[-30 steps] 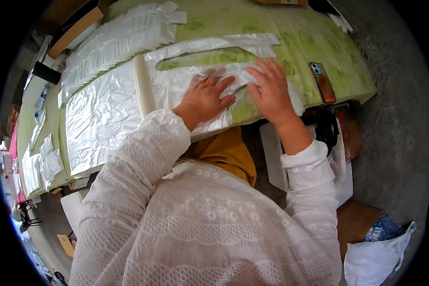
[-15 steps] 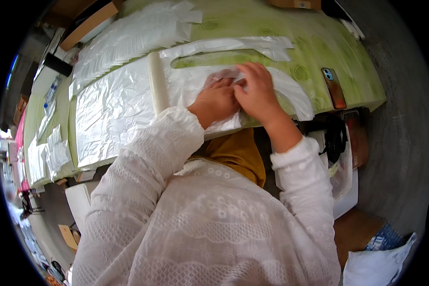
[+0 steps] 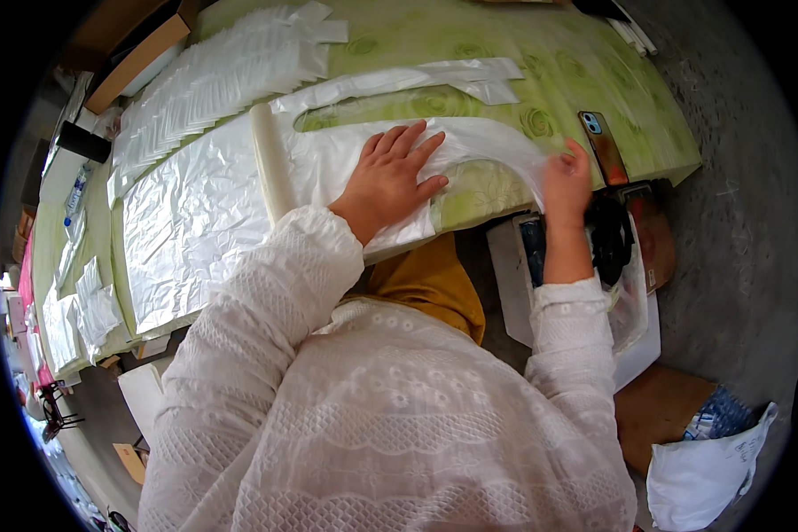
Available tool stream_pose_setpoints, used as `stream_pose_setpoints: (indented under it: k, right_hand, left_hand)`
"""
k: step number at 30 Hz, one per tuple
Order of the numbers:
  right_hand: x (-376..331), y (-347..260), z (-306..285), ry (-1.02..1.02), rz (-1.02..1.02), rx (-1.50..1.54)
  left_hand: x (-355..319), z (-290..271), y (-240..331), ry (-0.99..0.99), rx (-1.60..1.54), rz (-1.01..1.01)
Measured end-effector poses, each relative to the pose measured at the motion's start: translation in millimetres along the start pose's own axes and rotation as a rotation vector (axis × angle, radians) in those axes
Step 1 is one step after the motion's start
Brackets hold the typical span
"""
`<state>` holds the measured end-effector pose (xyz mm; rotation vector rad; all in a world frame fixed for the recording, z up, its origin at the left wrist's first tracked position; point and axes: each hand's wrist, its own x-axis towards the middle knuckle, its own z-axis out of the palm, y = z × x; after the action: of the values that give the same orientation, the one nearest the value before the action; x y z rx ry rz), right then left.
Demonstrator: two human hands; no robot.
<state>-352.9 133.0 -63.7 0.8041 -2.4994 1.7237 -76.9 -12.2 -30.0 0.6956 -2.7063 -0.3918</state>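
Pressing flat, left hand (image 3: 390,182) hides the plastic bag (image 3: 346,168); right hand (image 3: 566,182) pinches its edge

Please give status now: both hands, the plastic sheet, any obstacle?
Left hand flat on plastic sheet. Right hand pinches its edge, pulling outward. Phone lies close beside right hand.

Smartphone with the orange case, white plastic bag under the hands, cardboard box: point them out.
Smartphone with the orange case (image 3: 604,145), head view, its back.
White plastic bag (image 3: 328,164), head view, flat body.
Cardboard box (image 3: 138,60), head view, long side.

Open green tabletop (image 3: 541,71) ahead, phone (image 3: 604,146) at right edge, stacked plastic bags (image 3: 222,80) crowding left
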Motion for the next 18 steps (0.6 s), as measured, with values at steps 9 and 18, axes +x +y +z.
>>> stream_pose_setpoints:
  k: [9,18]
  right_hand:
    - [-63,-73,-24,-0.004,-0.561,-0.082]
    - [-113,-66,6,-0.222,-0.658,-0.194]
  left_hand:
    - [3,-2,-1,-0.109,0.027,-0.062]
    - [-7,-63,-24,0.38,-0.588,-0.145]
